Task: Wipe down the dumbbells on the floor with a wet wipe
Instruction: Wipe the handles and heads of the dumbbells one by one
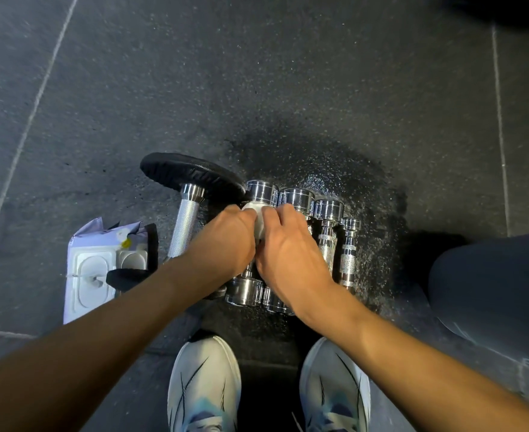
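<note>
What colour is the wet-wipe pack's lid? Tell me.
The lid is white, seen in the head view.

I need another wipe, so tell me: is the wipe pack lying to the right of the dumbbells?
No, the wipe pack lies on the floor to the left of the dumbbells, beside the black-plated one.
</note>
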`<action>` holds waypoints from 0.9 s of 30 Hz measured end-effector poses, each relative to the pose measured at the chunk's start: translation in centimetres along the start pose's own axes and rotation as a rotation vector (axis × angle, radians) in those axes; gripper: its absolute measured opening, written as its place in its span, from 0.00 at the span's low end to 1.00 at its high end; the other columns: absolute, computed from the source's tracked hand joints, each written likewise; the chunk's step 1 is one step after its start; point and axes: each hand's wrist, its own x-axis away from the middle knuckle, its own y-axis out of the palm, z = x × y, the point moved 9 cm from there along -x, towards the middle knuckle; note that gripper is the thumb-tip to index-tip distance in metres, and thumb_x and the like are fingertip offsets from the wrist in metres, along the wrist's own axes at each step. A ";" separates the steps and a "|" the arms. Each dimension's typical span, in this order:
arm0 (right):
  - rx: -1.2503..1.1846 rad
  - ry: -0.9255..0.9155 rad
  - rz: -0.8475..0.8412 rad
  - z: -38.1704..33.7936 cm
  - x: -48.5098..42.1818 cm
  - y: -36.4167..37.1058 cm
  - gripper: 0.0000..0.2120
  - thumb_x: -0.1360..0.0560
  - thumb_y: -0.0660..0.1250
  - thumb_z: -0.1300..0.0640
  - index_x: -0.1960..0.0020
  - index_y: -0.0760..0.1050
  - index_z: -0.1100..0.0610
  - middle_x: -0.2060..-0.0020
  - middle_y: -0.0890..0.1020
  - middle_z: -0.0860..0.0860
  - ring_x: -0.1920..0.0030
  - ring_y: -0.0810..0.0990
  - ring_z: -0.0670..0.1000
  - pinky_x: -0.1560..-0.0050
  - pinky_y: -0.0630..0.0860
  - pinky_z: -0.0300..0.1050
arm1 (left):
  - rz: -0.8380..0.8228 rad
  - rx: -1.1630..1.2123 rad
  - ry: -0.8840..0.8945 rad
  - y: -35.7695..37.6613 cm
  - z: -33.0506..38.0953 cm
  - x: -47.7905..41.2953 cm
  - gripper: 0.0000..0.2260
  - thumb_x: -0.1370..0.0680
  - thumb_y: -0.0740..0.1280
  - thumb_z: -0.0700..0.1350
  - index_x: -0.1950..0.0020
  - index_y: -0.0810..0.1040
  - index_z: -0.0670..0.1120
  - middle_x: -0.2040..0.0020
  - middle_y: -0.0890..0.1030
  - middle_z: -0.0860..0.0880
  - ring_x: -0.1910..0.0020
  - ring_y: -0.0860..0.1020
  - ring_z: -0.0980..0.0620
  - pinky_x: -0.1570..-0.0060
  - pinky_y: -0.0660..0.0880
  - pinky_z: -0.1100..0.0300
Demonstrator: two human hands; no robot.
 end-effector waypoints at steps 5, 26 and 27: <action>-0.171 -0.013 -0.125 0.4 -0.1 1.8 0.33 0.25 0.72 0.65 0.23 0.64 0.61 0.28 0.68 0.57 0.31 0.73 0.55 0.34 0.76 0.42 | -0.061 0.136 -0.111 0.5 -1.3 -0.6 0.13 0.18 0.60 0.40 0.34 0.75 0.46 0.35 0.71 0.44 0.51 0.74 0.51 0.52 0.71 0.60; -0.556 0.336 -0.461 2.9 1.4 6.2 0.13 0.20 0.68 0.60 0.39 0.69 0.56 0.51 0.84 0.53 0.55 0.85 0.54 0.57 0.85 0.57 | -0.407 0.400 -0.402 3.0 -3.8 -0.1 0.10 0.27 0.60 0.36 0.51 0.80 0.40 0.57 0.85 0.40 0.53 0.84 0.40 0.46 0.81 0.42; -0.593 0.363 -0.445 3.1 1.1 6.1 0.12 0.20 0.68 0.61 0.39 0.69 0.56 0.52 0.84 0.53 0.55 0.86 0.55 0.58 0.85 0.58 | -0.373 0.435 -0.409 2.7 -3.7 -0.2 0.10 0.26 0.59 0.36 0.50 0.79 0.39 0.56 0.85 0.40 0.52 0.84 0.39 0.46 0.81 0.41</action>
